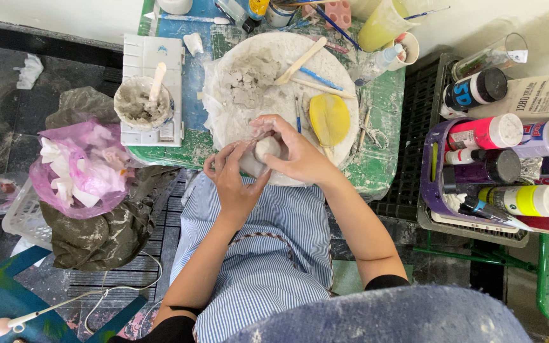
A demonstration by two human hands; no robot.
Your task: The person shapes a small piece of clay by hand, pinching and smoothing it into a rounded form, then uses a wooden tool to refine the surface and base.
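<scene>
**mudlark:** Grip check first: both hands are wrapped round one pale clay lump (267, 150). Left hand (232, 181) cups it from underneath like a cradle, right hand (297, 152) is curled over the top with the thumb pressing in. Makes sense, one steadies while the other shapes. It sits low over the striped apron (258, 254), right at the near edge of the round white board (281, 95).

**potshed:** So the lump's off the board?

**mudlark:** Looks lifted, though the fingers hide the underside, so I can't swear it isn't touching. Just past the hands there's a yellow oval rib (329, 118) lying on the board, within easy reach, I'd guess. Further in, a heap of grey clay chunks (248, 82) with a wooden stick (300, 60) resting against it.

**potshed:** And that crusty cup?

**mudlark:** Slip cup (142, 103) with a stick in it, parked on a white palette (152, 70) to the left, clear of the work. Everything rests on a green, paint-smeared surface (382, 121). Off right, a purple basket (428, 184) keeps paint bottles together.
</scene>
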